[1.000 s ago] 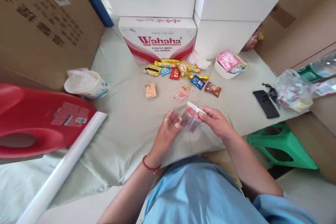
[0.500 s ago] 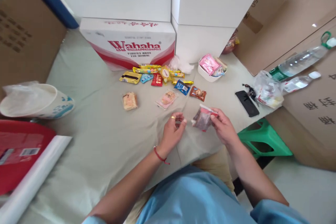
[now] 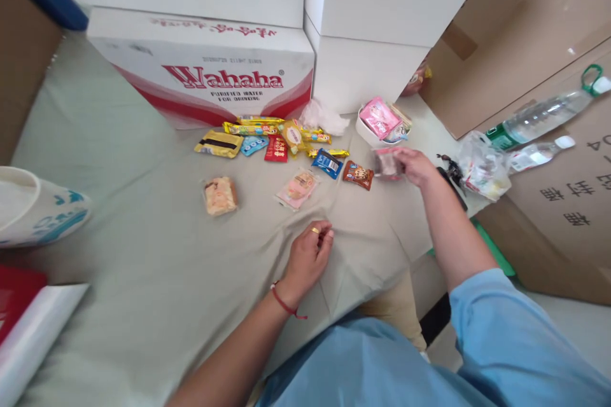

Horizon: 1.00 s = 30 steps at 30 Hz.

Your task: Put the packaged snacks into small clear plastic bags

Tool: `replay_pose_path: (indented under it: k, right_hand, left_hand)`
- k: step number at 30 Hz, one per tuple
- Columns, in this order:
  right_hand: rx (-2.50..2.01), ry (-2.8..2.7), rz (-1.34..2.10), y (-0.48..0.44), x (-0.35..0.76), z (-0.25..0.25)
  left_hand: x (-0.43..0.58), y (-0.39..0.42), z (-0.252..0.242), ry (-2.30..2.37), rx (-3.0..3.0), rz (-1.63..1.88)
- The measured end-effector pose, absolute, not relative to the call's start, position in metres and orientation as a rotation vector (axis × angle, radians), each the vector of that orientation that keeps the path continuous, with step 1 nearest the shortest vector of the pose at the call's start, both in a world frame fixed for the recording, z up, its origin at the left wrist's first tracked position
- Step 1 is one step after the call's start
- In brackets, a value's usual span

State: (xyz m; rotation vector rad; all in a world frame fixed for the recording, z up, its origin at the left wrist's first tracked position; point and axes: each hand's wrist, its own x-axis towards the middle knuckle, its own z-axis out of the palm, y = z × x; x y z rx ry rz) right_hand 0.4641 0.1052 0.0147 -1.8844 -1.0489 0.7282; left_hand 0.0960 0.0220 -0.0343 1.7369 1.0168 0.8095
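Head view — right fingers [image 3: 403, 158] round blurred packet [image 3: 387, 165], left fingers [image 3: 323, 227] slack, empty — "Wahaha PURIFIED WATER" carton [image 3: 229, 70] behind.

The light is soft and bright, the held packet [image 3: 387, 164] blurred.

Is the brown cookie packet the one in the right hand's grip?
No, the brown cookie packet lies on the pale green cloth, just left of the blurred reddish packet that the right hand holds.
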Motion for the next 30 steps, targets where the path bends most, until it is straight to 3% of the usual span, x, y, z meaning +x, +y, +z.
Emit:
replay_pose_path:
  k: [6, 10, 21, 26, 30]
  right_hand:
    - [-2.341, -1.466, 0.009, 0.113, 0.421, -0.003]
    - [-2.22, -1.618, -0.332, 0.112, 0.403, 0.018]
    - [-1.919, -2.327, -0.111, 0.248, 0.3, 0.036]
    - [-1.819, -1.631, 0.179, 0.199, 0.296, 0.042]
    - [-1.462, -1.015, 0.942, 0.106, 0.287, 0.042]
  left_hand:
    - [0.096, 0.022, -0.035, 0.999, 1.745, 0.796]
    - [0.097, 0.02, -0.036, 0.984, 1.755, 0.794]
    - [0.096, 0.021, -0.037, 0.96, 1.748, 0.78]
    - [0.098, 0.022, -0.037, 0.987, 1.506, 0.865]
    - [0.097, 0.025, -0.037, 1.012, 1.266, 0.972]
